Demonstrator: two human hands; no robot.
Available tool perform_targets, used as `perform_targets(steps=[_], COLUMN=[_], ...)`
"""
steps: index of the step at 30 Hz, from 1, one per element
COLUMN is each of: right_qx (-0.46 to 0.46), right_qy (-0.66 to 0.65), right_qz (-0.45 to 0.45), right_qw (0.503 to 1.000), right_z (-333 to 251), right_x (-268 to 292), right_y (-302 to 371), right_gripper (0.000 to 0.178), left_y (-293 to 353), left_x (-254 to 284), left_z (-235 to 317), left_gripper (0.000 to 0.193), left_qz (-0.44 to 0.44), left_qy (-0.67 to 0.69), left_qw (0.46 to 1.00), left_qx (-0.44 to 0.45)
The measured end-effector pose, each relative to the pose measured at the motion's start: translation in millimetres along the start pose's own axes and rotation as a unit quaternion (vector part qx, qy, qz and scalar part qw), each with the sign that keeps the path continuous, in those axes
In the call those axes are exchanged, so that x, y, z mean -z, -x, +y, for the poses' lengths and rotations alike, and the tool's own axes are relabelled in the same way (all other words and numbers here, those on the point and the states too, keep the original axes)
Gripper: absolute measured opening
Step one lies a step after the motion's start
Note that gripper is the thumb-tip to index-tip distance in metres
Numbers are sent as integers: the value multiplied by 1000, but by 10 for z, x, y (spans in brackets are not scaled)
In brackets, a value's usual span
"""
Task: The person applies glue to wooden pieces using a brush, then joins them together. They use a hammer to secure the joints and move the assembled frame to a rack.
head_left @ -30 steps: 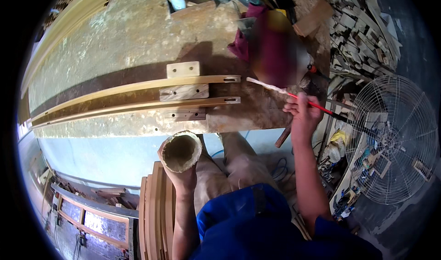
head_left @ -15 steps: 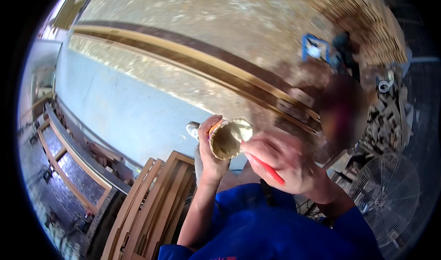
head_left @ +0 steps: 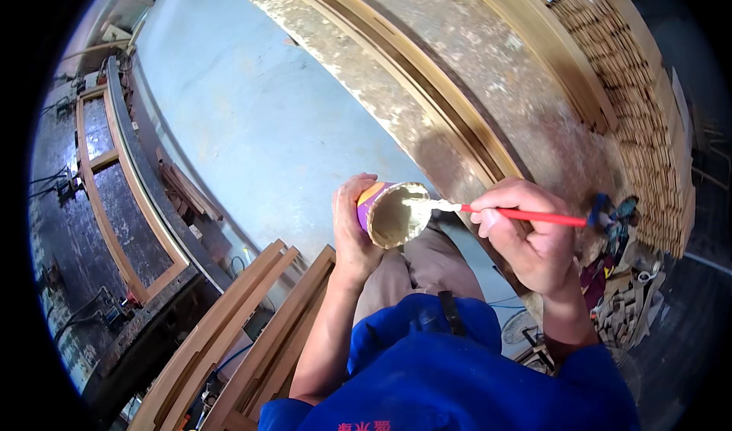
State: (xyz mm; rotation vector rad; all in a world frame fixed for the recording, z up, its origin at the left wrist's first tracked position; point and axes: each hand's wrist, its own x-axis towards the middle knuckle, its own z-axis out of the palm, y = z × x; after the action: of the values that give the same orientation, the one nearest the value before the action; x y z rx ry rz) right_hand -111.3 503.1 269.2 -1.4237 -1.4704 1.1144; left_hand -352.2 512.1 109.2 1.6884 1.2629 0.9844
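Observation:
Tilted in my left hand is a purple and orange cup-shaped tub, its open mouth turned toward the right. Pale, dried paste crusts its rim and inner wall. My right hand pinches what looks like a slim red-handled brush, held almost level. Thick white paste coats the brush's end, which reaches into the tub's mouth. The paste hides the exact shape of that tip.
Long timber rails lie across a stained worktop ahead. Stacked wooden strips stand at the far right, with offcuts below. Wooden frame pieces lean at lower left, near a dark bench carrying a wooden frame.
My view has swung toward the right. My right hand has moved away from the tub, drawing the brush partly out so its white-coated end shows. The left hand still holds the tub.

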Motion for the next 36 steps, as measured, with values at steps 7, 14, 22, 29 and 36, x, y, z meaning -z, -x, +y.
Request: perform_targets(steps=[7, 14, 22, 29, 36], right_qx=[-126, -171, -176, 99, 49], right_qy=[-131, -305, -334, 17, -4], right_qz=[-82, 41, 62, -38, -22], right_qw=[980, 936, 924, 994, 999], right_z=[491, 881, 1209, 846, 1084], right_x=[-95, 132, 427, -45, -470], right_y=[-1395, -2394, -2832, -3337, -3521], right_gripper=[11, 17, 13, 17, 13], left_y=[-1152, -2013, -2791, -3061, -3171], left_x=[322, 426, 290, 165, 186], left_z=[-484, -851, -1148, -1244, -1336], left_gripper=[73, 79, 76, 76, 77], left_qz=[21, 19, 6, -65, -67], left_qy=[-67, 21, 90, 189, 235], left_qw=[997, 997, 992, 962, 948], left_qx=[-17, 72, 88, 185, 204])
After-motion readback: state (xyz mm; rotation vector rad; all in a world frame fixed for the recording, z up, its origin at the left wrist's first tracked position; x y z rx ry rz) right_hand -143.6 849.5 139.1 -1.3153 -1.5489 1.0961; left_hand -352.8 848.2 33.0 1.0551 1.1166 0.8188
